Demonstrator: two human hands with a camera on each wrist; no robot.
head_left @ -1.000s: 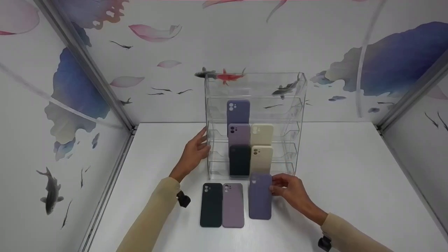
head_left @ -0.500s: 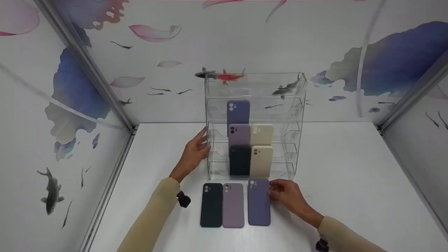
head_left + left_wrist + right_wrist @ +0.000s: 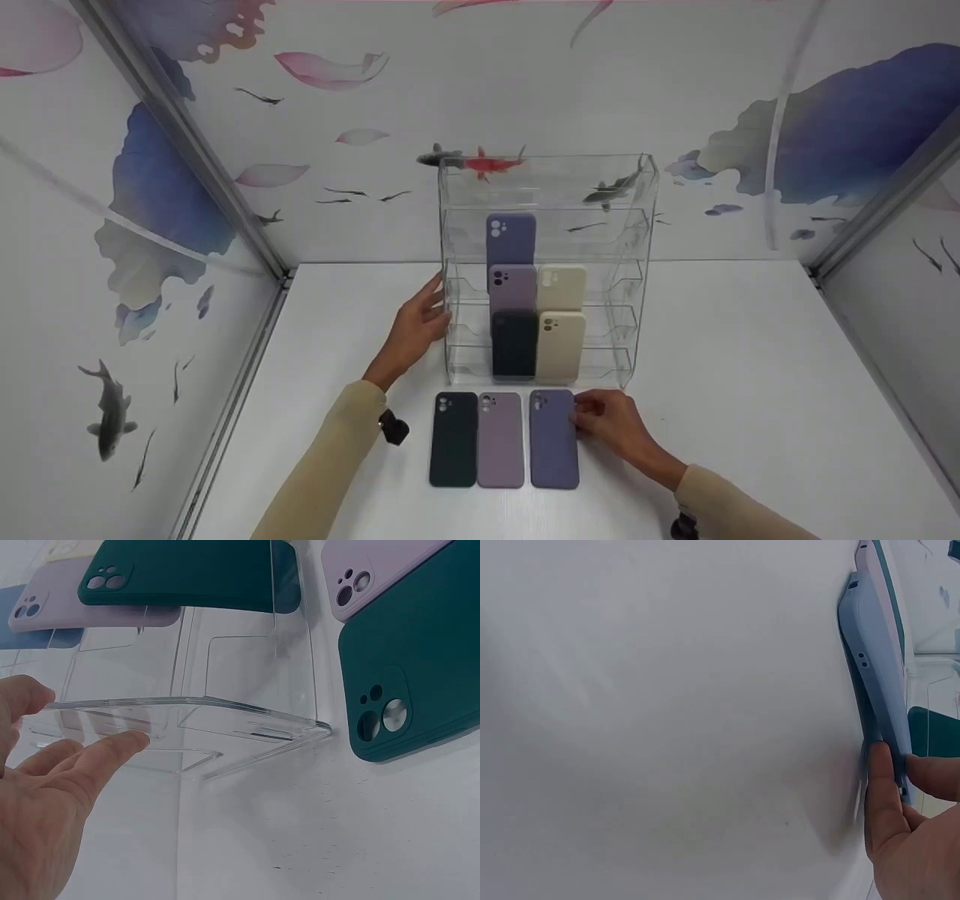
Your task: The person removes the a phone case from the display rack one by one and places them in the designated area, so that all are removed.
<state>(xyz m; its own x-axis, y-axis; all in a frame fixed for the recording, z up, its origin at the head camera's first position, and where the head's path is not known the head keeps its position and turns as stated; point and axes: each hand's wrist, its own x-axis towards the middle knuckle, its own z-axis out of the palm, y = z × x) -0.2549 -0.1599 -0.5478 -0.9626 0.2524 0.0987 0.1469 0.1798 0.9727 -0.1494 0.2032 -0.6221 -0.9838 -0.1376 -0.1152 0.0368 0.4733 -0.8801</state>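
A bluish-purple phone case (image 3: 554,439) lies at the right end of a front row on the table. My right hand (image 3: 613,424) pinches its right edge; in the right wrist view the thumb is above and the fingers (image 3: 883,795) beneath, with that edge tilted up. Beside it lie a lilac case (image 3: 500,441) and a dark green case (image 3: 454,441). My left hand (image 3: 412,330) rests against the left side of a clear tiered rack (image 3: 615,360), its fingers (image 3: 112,754) extended along the outer panel.
Inside the rack stand a purple case (image 3: 511,244), a lilac case (image 3: 513,291), a dark case (image 3: 514,345) and two cream cases, the lower one (image 3: 560,349) in front. A patterned wall (image 3: 360,210) rises behind the white table (image 3: 735,360).
The right hand has drawn the bluish-purple case toward the person and slightly left, lowering it into line with the other two. My left hand and the rack stay put.
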